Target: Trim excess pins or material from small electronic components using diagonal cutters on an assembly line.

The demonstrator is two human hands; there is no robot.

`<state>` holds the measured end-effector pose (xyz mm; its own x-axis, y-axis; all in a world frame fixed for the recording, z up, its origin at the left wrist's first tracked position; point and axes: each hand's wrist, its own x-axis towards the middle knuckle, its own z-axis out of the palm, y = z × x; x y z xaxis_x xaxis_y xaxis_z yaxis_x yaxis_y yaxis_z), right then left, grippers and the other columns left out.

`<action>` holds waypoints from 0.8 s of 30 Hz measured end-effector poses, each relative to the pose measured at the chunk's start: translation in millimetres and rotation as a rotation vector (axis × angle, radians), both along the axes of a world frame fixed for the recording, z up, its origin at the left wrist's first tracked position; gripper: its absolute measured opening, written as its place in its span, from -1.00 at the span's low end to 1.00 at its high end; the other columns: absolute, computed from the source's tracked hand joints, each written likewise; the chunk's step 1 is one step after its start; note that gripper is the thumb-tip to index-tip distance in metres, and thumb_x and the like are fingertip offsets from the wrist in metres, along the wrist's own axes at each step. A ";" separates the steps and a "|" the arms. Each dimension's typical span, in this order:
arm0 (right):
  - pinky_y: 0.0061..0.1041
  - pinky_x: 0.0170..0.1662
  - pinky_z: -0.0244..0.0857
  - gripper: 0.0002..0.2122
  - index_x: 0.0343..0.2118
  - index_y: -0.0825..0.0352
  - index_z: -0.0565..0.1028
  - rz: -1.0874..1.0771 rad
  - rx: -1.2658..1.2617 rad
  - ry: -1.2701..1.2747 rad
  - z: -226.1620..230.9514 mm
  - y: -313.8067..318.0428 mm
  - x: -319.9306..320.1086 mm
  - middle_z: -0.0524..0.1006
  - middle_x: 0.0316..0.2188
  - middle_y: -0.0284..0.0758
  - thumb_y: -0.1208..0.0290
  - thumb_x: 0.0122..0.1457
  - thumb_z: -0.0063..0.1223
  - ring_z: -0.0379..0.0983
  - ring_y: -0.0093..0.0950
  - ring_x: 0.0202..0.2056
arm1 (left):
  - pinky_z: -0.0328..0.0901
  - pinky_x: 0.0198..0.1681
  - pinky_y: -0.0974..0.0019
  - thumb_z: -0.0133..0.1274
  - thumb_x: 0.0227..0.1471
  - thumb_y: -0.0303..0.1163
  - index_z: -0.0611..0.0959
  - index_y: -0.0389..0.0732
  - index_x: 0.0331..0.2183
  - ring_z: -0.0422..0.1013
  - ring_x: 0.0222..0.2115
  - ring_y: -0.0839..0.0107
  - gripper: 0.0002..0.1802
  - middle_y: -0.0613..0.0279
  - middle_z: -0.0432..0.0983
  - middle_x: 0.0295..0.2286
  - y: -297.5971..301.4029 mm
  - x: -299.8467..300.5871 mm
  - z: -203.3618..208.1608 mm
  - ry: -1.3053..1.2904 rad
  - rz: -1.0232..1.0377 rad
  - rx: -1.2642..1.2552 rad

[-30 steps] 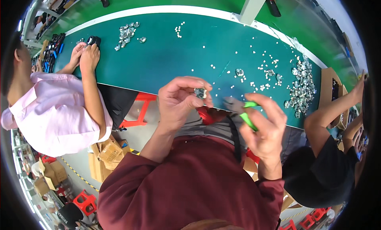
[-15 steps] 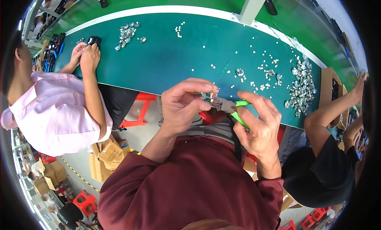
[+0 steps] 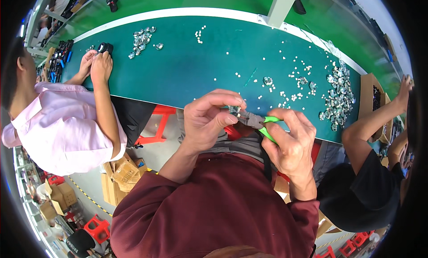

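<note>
Between the thumb and fingers of my left hand is a small clear part with metallic bits, partly hidden by the fingertips. My right hand is closed around the green handles of a pair of pliers. The dark metal jaws reach left and meet the edge of the clear part, just over the table's near edge. Whether the jaws bite on it I cannot tell. Beyond my hands, many tiny white pieces lie scattered on the green table, with a few loose clear parts among them.
A big heap of clear parts lies at the table's right end, beside a cardboard box. A smaller cluster of clear parts is at the far left. Co-workers sit close by: one in a pink shirt at left, one in black at right.
My right fingers have squeezed in, and the green plier handles are closer together. My left hand and the clear part have hardly shifted.
</note>
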<state>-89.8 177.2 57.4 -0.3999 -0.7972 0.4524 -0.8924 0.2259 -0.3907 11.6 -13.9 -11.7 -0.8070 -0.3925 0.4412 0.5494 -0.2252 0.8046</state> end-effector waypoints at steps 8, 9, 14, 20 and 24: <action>-0.35 -0.26 0.41 -0.74 -0.42 0.33 0.60 -0.005 0.017 0.046 1.4 0.3 -0.6 0.56 -0.26 -0.28 0.50 -0.29 0.32 0.52 -0.30 -0.44 | 0.41 -0.11 0.26 0.26 0.12 -0.35 0.62 -0.35 -0.15 0.51 -0.21 0.31 -0.69 0.01 0.56 -0.23 -0.1 2.1 2.5 -0.065 0.090 -0.145; -0.35 -0.26 0.41 -0.74 -0.42 0.33 0.60 -0.004 0.017 0.046 1.6 -0.1 -0.3 0.56 -0.26 -0.28 0.50 -0.29 0.32 0.52 -0.30 -0.44 | 0.41 -0.11 0.26 0.26 0.12 -0.35 0.62 -0.35 -0.15 0.51 -0.21 0.31 -0.69 0.01 0.56 -0.23 -0.4 2.2 1.6 -0.064 0.091 -0.145; -0.35 -0.35 0.40 -0.76 -0.44 0.39 0.60 -0.015 0.011 0.032 5.8 -0.5 1.9 0.58 -0.30 -0.22 0.56 -0.31 0.23 0.52 -0.25 -0.41 | 0.45 -0.11 0.27 0.24 0.06 -0.57 0.67 -0.37 -0.19 0.56 -0.19 0.27 -0.77 0.00 0.61 -0.24 1.2 2.7 0.9 -0.053 0.118 -0.113; -0.34 -0.35 0.41 -0.75 -0.44 0.39 0.60 -0.009 0.026 0.054 10.8 0.5 0.6 0.58 -0.29 -0.21 0.55 -0.32 0.23 0.53 -0.24 -0.40 | 0.43 -0.12 0.28 0.25 0.12 -0.40 0.63 -0.36 -0.16 0.53 -0.22 0.31 -0.71 -0.01 0.56 -0.22 -0.6 4.3 4.1 -0.080 0.124 -0.221; -0.34 -0.35 0.40 -0.74 -0.44 0.40 0.60 -0.014 0.041 0.062 11.8 1.8 1.3 0.58 -0.29 -0.21 0.55 -0.33 0.24 0.53 -0.24 -0.40 | 0.43 -0.13 0.29 0.25 0.12 -0.40 0.64 -0.37 -0.18 0.53 -0.24 0.31 -0.72 -0.02 0.57 -0.23 -0.8 4.0 3.6 -0.065 0.131 -0.235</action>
<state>-88.5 179.0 69.1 -0.3829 -0.8101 0.4440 -0.9114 0.2529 -0.3247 15.6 -14.8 -8.1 -0.7858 -0.3881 0.4815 0.5071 0.0413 0.8609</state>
